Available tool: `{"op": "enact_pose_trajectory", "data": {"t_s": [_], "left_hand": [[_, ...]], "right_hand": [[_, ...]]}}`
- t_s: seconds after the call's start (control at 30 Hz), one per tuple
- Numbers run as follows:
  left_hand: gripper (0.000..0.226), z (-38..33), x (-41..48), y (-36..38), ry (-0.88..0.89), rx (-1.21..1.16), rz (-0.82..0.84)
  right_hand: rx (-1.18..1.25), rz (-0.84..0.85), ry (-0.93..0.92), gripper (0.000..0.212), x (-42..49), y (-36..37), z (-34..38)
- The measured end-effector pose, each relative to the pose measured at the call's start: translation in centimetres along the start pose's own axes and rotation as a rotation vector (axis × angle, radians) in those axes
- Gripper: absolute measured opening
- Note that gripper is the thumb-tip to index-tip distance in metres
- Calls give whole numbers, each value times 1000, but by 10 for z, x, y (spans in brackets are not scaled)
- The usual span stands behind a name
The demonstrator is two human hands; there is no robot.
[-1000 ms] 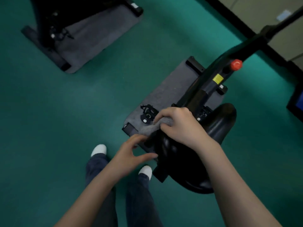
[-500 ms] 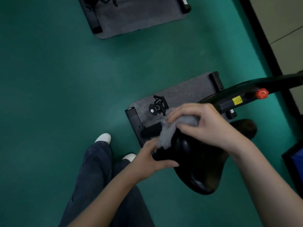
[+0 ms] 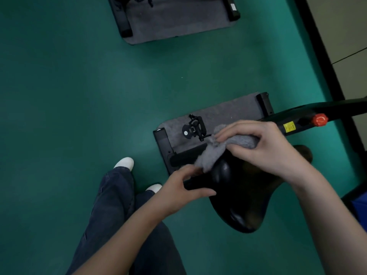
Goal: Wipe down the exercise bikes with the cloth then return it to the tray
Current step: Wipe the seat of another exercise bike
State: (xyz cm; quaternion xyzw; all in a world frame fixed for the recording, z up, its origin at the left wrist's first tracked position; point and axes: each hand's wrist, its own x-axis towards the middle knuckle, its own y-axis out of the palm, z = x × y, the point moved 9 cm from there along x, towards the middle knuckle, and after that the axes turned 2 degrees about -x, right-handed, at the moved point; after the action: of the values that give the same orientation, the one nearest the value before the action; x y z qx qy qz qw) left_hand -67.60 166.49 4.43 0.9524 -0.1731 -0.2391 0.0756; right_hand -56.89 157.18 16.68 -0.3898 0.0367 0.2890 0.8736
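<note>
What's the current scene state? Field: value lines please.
right hand: holds grey cloth against saddle
left hand: grips saddle nose, by cloth's hanging end
red knob: on bike frame, right of hands
floor mat: grey, under bike
tray: not in view

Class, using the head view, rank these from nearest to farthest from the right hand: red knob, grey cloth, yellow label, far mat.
1. grey cloth: gripped in the right hand.
2. yellow label: on the bike frame, beside it.
3. red knob: farther right along the frame.
4. far mat: top of view.
</note>
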Motion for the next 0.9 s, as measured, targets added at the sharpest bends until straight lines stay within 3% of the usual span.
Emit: {"op": "enact_pose_trajectory", "data": {"t_s": [0.23, 0.6, 0.9], "left_hand": [[41, -9, -1, -3, -42, 142, 44], [40, -70, 5, -31, -57, 594, 53], [38, -157, 15, -5, 90, 831, 269]], "right_hand": [[109, -310, 77, 30, -62, -3, -8], [751, -1009, 592, 23, -186, 8, -46], [723, -1274, 760, 24, -240, 19, 13]]}}
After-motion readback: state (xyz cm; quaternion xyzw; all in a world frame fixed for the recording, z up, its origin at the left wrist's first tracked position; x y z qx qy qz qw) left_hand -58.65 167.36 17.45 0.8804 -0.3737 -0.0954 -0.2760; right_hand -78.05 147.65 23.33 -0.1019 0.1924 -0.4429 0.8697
